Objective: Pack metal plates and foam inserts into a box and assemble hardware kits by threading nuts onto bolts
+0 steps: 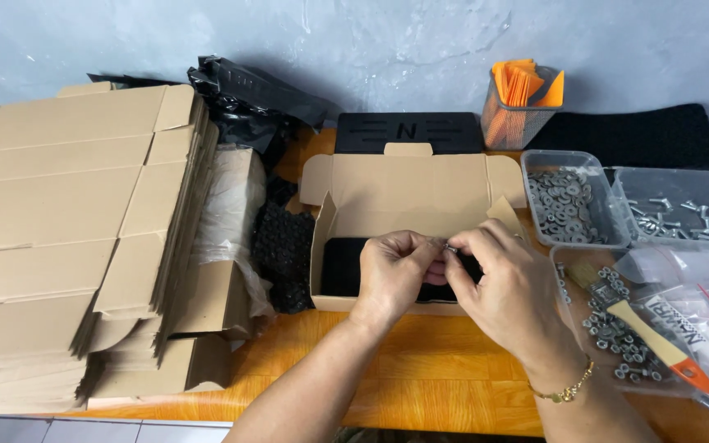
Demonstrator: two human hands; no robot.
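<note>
My left hand (391, 271) and right hand (502, 283) meet, fingers (453, 246) pinched together on a small metal fastener (450, 245), just above the open cardboard box (408, 193). Trays of washers (566, 201) lie to the right of my fingers.

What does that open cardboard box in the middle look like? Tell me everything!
The open cardboard box is plain brown and shallow, standing on the orange wooden table. Its lid is folded back toward the wall, with a tuck tab on top and small flaps at both sides. Something flat and black lies inside. The left hand and right hand meet just above its front edge, pinching a small metal piece. Whether they touch the box cannot be told.
</note>
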